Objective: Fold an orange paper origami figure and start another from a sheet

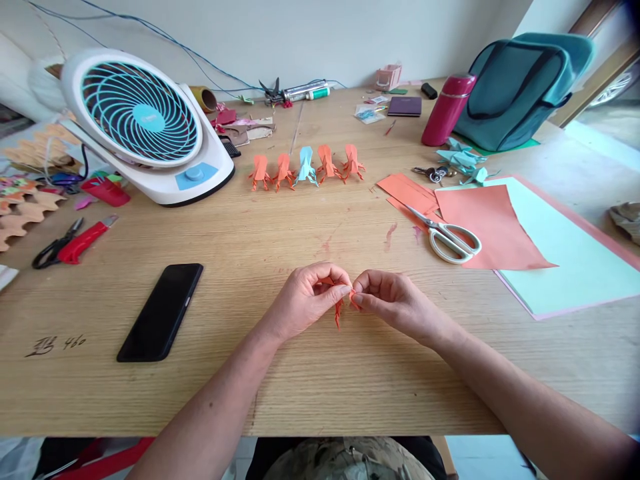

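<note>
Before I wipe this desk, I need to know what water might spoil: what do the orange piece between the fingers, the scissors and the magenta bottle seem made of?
Orange piece: probably thin matte paper, by its narrow folded strips.
Scissors: metallic grey blades, likely steel; smooth cream handles, probably plastic.
Magenta bottle: soft sheen, smooth sides; coated metal or plastic, unclear.
</note>
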Motion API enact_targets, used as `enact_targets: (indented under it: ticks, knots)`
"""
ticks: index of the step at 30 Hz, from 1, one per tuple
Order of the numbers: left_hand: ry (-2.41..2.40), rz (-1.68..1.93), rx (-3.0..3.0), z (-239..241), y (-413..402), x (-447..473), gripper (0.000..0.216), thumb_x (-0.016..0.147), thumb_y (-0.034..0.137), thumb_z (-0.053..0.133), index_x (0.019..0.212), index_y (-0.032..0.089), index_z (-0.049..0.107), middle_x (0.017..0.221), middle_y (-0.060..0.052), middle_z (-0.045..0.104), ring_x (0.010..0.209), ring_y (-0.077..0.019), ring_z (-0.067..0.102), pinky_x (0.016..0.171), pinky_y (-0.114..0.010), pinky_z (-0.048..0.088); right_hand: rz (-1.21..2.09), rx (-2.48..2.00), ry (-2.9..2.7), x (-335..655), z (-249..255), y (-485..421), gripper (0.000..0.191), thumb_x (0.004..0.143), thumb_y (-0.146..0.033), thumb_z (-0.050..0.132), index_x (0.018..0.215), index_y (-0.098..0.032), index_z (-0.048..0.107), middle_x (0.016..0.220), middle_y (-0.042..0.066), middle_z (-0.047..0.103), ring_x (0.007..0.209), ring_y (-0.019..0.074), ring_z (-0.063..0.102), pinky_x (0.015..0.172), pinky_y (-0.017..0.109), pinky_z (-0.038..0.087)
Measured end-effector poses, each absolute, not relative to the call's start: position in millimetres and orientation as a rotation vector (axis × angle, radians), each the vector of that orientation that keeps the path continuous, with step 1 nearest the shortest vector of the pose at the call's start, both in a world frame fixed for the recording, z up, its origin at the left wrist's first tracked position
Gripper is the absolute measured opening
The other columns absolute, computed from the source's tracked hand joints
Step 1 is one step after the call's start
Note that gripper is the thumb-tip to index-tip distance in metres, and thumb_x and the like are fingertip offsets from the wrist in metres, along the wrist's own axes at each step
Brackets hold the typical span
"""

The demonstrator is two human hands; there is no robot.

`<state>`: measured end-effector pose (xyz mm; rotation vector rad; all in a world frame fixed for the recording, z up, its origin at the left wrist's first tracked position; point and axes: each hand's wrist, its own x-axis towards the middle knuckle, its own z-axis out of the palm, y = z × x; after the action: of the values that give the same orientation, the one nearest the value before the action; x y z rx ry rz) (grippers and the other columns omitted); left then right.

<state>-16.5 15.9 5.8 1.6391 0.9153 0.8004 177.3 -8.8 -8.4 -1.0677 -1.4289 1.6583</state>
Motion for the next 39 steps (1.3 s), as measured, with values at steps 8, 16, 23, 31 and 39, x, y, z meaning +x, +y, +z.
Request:
enact_targets:
  ticks: [8,16,23,31,39]
  knots:
    - [0.924,0.798,1.735,5.1,14.5,-16.1,0.012,0.089,0.019,0.061,0.077,0.016,0.062,0.075,0.001,0.059,0.067,-0.0101,0.051,0.06,-0.021,0.041,1.71,-1.029,-1.42,177.7,-9.6,-8.3,0.028,0.084,-0.042,0.073,0.085,-0.017,0.062,0.075,-0.001,0.058,0.071,0.0133,0.049,0.066,0.027,0.038]
    - [0.888,0.828,1.731,-1.0,18.1,-20.3,0.013,0.088,0.027,0.07,0.08,0.017,0.072,0.078,-0.002,0.062,0.071,-0.0128,0.055,0.064,-0.025,0.042,1.687,-1.073,-1.45,178.2,-12.2,-7.7,0.029,0.084,-0.043,0.074,0.081,-0.016,0.062,0.072,-0.001,0.057,0.067,0.0118,0.045,0.062,0.027,0.034]
    - [0.871,0.883,1.726,-1.9,18.9,-17.4,0.02,0.089,0.034,0.07,0.078,0.017,0.07,0.075,-0.001,0.061,0.069,-0.0124,0.054,0.062,-0.025,0.042,1.766,-1.012,-1.336,179.0,-11.1,-6.5,0.034,0.082,-0.048,0.075,0.083,-0.016,0.064,0.074,-0.001,0.06,0.07,0.0123,0.05,0.067,0.027,0.038]
    - [0.903,1.006,2.003,-0.2,20.4,-20.5,0.011,0.089,0.026,0.071,0.079,0.021,0.074,0.075,-0.001,0.07,0.083,-0.0176,0.057,0.08,-0.03,0.044,1.882,-0.885,-1.219,178.8,-11.1,-5.8,0.031,0.083,-0.045,0.076,0.083,-0.016,0.065,0.074,0.0,0.062,0.072,0.0124,0.052,0.072,0.027,0.04]
    - [0.801,1.076,2.127,1.0,19.7,-21.6,0.006,0.088,0.019,0.071,0.085,0.021,0.075,0.076,0.0,0.072,0.077,-0.0148,0.057,0.075,-0.027,0.047,1.872,-0.987,-1.186,179.4,-10.8,-6.4,0.034,0.079,-0.048,0.079,0.081,-0.017,0.066,0.074,0.0,0.063,0.072,0.0128,0.056,0.073,0.027,0.042]
